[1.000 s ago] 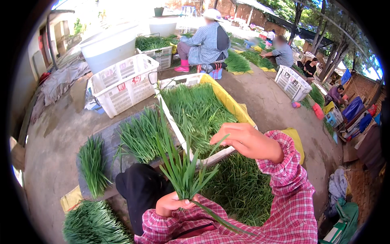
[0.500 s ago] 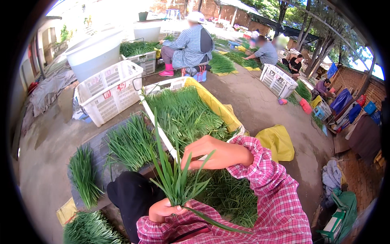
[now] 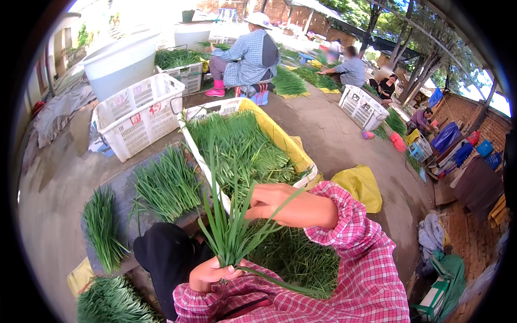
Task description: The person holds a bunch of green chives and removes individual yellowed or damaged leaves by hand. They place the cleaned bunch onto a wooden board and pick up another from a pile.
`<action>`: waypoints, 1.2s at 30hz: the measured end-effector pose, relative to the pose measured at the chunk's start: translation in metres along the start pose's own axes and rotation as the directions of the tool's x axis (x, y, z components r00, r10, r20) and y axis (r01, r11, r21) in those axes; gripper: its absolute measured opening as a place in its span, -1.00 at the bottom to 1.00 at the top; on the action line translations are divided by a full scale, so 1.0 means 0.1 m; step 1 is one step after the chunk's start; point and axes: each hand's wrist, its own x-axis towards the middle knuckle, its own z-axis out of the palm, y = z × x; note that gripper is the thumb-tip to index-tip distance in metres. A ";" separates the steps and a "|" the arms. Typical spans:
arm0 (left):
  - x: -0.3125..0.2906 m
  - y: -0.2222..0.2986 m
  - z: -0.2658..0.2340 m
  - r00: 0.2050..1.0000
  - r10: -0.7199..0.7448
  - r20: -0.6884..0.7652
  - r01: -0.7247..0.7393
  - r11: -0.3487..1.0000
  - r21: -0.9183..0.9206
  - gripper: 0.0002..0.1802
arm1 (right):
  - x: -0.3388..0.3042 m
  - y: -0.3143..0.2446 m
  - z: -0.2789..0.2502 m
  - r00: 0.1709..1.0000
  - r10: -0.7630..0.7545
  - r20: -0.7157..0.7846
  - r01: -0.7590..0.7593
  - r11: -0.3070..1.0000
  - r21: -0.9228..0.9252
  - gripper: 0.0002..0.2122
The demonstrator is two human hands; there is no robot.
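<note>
The left hand (image 3: pixel 215 273) is clamped around the lower end of a bunch of long, flat, green leaf blades (image 3: pixel 229 237), directly in front of the pink-and-white checked shirt (image 3: pixel 355 269). The blades fan upward from the grip; one long blade bends away to the lower right. The lower fingers of this hand are hidden behind the thumb and stems. The right hand (image 3: pixel 285 205) is bent at the wrist, beside the upper part of the bunch, with its fingers curved toward the blades. Leaves cross in front of its fingertips, so whether they are pinched on a blade or apart cannot be told. Behind the hands stands a white plastic crate with a smooth rim (image 3: pixel 199 155) and a glossy yellow sheet liner (image 3: pixel 283 141); its near edge is partly covered by the right hand and leaves. It contains a dense layer of slender greens (image 3: pixel 237 145). Loose, tangled greens (image 3: pixel 301 258) lie below the right forearm, their outer limits obscured by the sleeve. On the left, a flat, dark grey board (image 3: pixel 123 205) supports two sheaves (image 3: pixel 167 185); a further thick sheaf (image 3: pixel 114 301) is cut off by the lower edge.
</note>
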 end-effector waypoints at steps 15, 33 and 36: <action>0.08 0.11 0.22 0.987 0.101 -0.125 -0.005 0.800 0.600 -0.68 | -0.11 -0.02 0.12 0.983 0.078 -0.169 -0.032 0.965 0.261 -0.89; 0.09 0.33 0.43 0.988 -0.089 -0.122 0.151 0.543 0.826 -0.68 | -0.20 0.04 -0.23 0.998 0.002 0.061 -0.044 0.718 0.694 -0.74; 0.12 0.35 0.42 0.986 -0.109 -0.123 0.162 0.526 0.835 -0.68 | -0.19 0.04 -0.32 0.980 -0.093 0.176 -0.073 0.655 0.752 -0.70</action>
